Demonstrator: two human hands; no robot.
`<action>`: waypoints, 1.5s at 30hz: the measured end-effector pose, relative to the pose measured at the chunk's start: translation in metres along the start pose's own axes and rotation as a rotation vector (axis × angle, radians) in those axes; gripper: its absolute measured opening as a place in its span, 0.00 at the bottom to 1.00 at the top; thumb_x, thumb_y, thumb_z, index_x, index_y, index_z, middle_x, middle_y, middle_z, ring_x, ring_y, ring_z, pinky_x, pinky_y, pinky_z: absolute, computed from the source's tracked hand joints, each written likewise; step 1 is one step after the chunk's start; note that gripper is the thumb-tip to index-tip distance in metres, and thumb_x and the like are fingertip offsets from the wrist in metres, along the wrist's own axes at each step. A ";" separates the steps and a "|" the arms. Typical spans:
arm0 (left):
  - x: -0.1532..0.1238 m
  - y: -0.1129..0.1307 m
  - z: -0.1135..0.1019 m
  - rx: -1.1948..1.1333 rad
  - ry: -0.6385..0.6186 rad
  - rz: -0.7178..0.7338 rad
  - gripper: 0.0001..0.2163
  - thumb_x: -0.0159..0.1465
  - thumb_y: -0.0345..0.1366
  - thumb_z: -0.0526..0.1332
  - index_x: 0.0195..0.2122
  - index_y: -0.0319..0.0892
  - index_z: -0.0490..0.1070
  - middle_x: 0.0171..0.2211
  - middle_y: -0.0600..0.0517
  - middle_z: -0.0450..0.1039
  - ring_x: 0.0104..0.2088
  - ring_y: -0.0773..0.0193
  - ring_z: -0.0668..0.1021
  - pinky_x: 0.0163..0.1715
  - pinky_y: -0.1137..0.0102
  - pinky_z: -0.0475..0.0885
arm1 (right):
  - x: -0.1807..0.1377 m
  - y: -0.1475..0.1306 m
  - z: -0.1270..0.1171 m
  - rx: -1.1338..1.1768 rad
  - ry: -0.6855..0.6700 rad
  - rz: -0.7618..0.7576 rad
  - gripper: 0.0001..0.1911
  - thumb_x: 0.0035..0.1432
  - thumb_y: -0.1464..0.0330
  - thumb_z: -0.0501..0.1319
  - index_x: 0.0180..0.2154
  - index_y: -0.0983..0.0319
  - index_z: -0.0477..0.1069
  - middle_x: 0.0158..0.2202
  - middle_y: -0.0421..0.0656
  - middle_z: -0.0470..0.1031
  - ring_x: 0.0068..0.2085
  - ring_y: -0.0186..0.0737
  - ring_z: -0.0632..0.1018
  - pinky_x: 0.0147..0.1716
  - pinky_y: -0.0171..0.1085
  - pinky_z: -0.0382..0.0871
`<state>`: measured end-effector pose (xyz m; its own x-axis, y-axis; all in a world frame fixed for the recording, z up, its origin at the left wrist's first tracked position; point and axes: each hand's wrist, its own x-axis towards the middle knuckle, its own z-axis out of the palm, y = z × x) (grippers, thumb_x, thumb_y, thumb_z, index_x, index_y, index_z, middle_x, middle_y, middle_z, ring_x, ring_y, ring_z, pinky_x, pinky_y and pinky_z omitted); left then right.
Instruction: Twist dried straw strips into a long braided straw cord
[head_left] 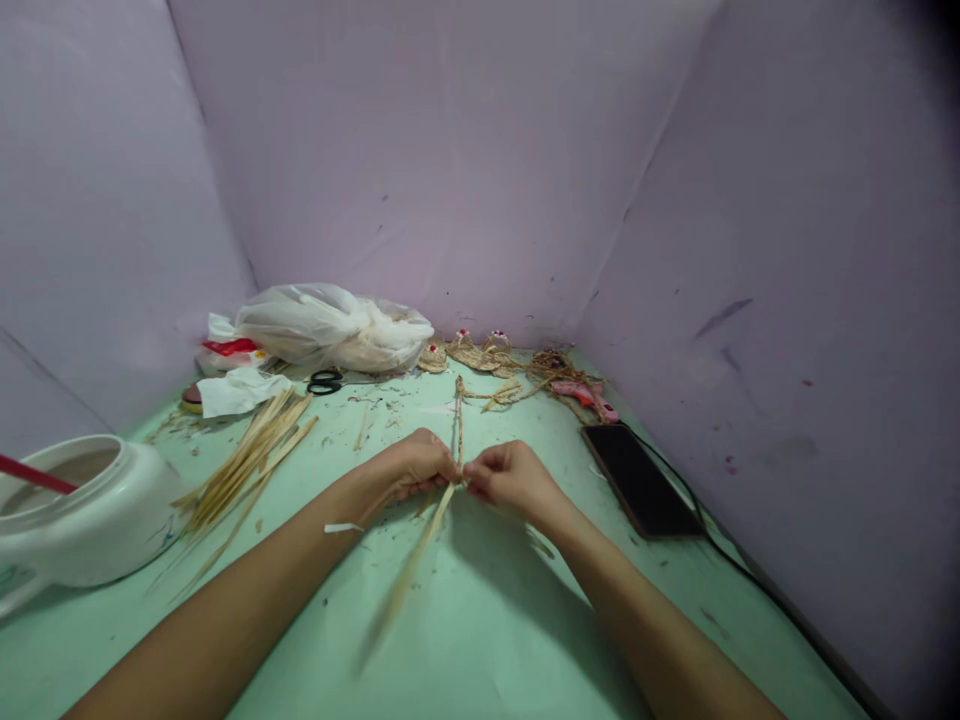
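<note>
My left hand [416,465] and my right hand [508,477] meet over the green table [487,630], both with fingers pinched closed on a straw braid [458,420]. The plaited part runs away from me towards the back wall. Loose straw ends [409,575] trail from my fingers towards me, blurred. A small pale scrap lies against my left forearm.
A bundle of straw strips [251,455] lies left, beside a white pot [90,510] with a red stick. Black scissors [324,381], a plastic bag [334,328], crumpled tissue [236,390], small woven pieces [480,352], a pink glue gun [592,397] and a dark phone [637,478] with cable line the back and right.
</note>
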<state>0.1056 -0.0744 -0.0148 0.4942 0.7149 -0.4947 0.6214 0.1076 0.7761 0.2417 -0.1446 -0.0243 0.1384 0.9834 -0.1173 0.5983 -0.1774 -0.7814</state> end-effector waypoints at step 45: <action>-0.024 -0.012 -0.139 0.275 0.648 0.071 0.08 0.48 0.34 0.57 0.26 0.35 0.71 0.21 0.50 0.69 0.17 0.72 0.64 0.17 0.76 0.57 | 0.007 0.009 0.008 0.456 -0.236 0.209 0.08 0.40 0.67 0.60 0.19 0.65 0.64 0.10 0.31 0.51 0.13 0.23 0.48 0.14 0.31 0.35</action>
<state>0.0017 0.0036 0.0419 0.1309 0.9903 -0.0475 0.7740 -0.0721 0.6290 0.2422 -0.1393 -0.0372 0.0051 0.9202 -0.3914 0.1677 -0.3867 -0.9068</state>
